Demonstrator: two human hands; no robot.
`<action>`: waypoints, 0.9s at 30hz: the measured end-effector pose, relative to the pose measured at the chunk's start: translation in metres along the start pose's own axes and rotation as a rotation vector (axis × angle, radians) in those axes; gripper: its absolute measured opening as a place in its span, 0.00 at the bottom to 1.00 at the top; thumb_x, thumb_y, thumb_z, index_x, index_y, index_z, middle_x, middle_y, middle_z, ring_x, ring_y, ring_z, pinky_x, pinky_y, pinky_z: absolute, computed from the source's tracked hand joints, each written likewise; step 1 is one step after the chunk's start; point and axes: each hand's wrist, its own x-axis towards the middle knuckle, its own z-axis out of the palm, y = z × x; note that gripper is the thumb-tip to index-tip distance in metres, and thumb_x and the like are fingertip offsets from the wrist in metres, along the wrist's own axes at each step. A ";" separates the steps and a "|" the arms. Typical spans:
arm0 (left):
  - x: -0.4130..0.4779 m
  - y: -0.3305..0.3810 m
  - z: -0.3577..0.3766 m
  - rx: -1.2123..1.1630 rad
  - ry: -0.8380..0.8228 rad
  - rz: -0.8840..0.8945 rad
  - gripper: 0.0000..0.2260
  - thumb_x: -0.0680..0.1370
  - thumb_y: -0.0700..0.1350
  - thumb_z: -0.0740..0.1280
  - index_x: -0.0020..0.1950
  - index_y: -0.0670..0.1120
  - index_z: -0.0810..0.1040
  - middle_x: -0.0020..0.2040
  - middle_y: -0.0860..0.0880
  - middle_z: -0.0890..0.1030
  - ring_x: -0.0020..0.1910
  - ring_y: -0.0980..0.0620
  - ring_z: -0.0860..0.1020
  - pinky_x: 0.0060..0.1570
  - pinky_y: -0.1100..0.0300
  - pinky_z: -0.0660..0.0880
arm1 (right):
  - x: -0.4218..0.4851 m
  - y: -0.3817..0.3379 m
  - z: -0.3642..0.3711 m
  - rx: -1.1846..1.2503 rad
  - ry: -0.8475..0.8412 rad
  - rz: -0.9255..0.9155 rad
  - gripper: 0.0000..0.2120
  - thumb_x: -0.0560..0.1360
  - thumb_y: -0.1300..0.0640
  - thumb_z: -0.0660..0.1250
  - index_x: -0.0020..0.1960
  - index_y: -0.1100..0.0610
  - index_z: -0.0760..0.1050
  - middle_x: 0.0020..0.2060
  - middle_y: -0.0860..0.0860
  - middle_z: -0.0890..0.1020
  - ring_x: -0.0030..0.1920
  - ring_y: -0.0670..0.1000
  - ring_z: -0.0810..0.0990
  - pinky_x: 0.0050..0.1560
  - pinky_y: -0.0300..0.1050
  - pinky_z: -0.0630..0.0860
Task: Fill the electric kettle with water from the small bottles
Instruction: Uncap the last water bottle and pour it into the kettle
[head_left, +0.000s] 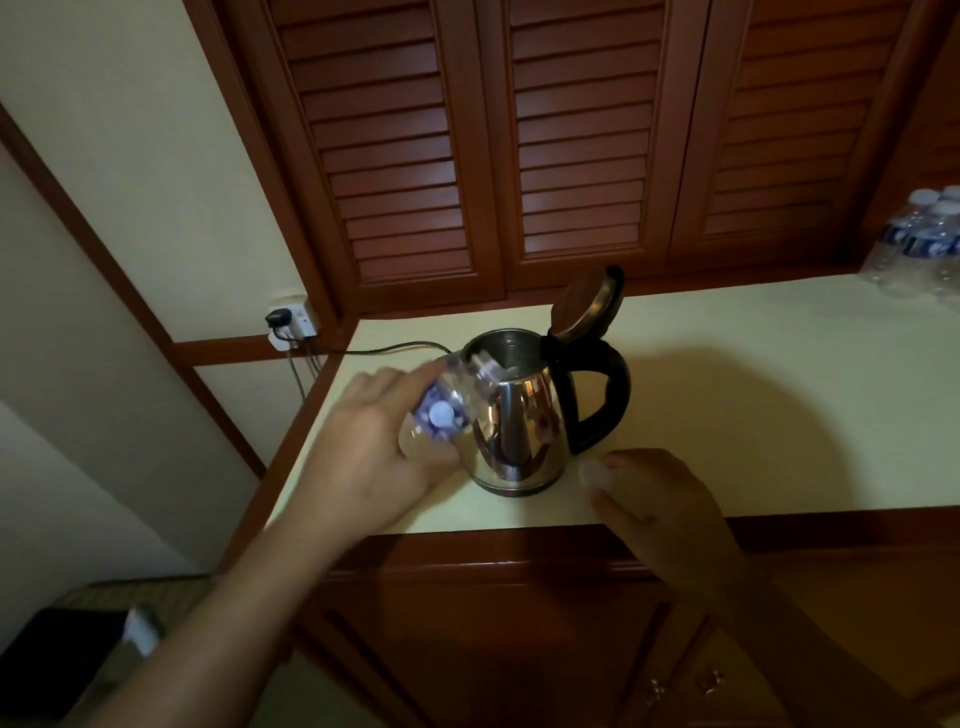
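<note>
The kettle (519, 415) stood on the counter (753, 415), toward its left end, with its lid (587, 301) swung up and open and its handle on the right. The left hand (374, 447) gripped a small bottle (447, 400), fingers wrapped round its body. The bottle was tipped over, with its neck resting in the kettle's mouth on the left side, so the pour looked to be under way. The bottle was blurred, and neither a stream nor the water level inside the kettle could be made out, so how full the kettle was remained hidden. The right hand (654, 493) lay at the near edge of the counter, just right of the kettle's base and apart from it. Its fingers were curled, with a small pale thing at their tips, perhaps the cap (592, 473); whether they pinched it could not be told. A pack (919, 244) of more bottles sat at the far right of the counter, so further bottles seemed to be left to pour. After that, the lid would want closing.
</note>
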 end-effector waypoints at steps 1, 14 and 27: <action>-0.014 0.004 0.005 -0.085 -0.051 -0.022 0.36 0.69 0.65 0.66 0.78 0.59 0.69 0.56 0.57 0.76 0.57 0.54 0.75 0.52 0.57 0.74 | 0.000 -0.007 -0.006 0.030 -0.003 -0.018 0.16 0.79 0.40 0.64 0.58 0.49 0.80 0.52 0.37 0.80 0.54 0.43 0.77 0.56 0.49 0.76; -0.058 0.014 0.050 -0.210 -0.194 0.097 0.28 0.67 0.56 0.72 0.67 0.63 0.75 0.51 0.72 0.74 0.56 0.64 0.74 0.44 0.73 0.69 | 0.023 -0.046 -0.067 -0.034 -0.324 -0.160 0.24 0.76 0.34 0.63 0.65 0.46 0.77 0.57 0.39 0.81 0.56 0.41 0.79 0.57 0.48 0.77; -0.023 0.049 0.085 -0.992 -0.456 -0.092 0.23 0.76 0.37 0.73 0.67 0.58 0.84 0.43 0.46 0.88 0.35 0.50 0.83 0.35 0.58 0.75 | 0.011 -0.045 -0.110 0.300 -0.218 0.040 0.14 0.75 0.54 0.71 0.60 0.48 0.82 0.55 0.37 0.83 0.58 0.39 0.80 0.56 0.27 0.71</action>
